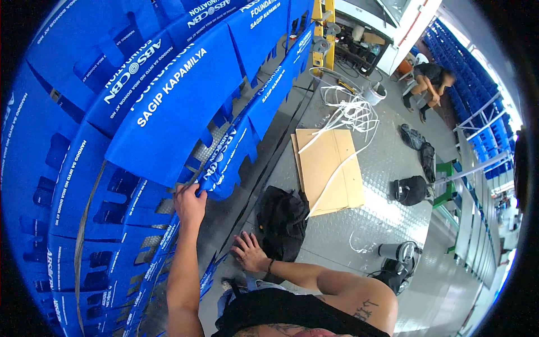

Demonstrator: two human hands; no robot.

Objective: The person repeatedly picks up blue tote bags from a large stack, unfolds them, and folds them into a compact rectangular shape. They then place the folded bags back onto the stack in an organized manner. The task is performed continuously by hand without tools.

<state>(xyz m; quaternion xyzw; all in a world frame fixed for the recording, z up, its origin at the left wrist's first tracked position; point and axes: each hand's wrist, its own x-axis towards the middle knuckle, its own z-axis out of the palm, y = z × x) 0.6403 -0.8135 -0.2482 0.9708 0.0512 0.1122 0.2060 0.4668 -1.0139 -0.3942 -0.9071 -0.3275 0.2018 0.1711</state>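
Observation:
Rows of blue fabric bags with white printed writing [177, 113] hang across the left side, overlapping one another. My left hand [190, 206] has its fingers curled around the near end of a lower row, at a crumpled blue bag [219, 185]; the thumb presses on its edge. Part of that grip is hidden behind the cloth. My right hand [251, 255] is held low with its fingers spread, holding nothing. Just beyond it a black cloth or bag [283, 225] lies in a heap; whether the palm rests on a surface I cannot tell.
Flattened cardboard [330, 170] lies on the metal floor beneath a tangle of white strapping [349, 107]. A bucket [374, 93] and yellow ladder [328, 38] stand behind. At right are black bags [410, 190], a tumbler [393, 251] and a long bench [478, 219]. A person [429, 82] sits farther off.

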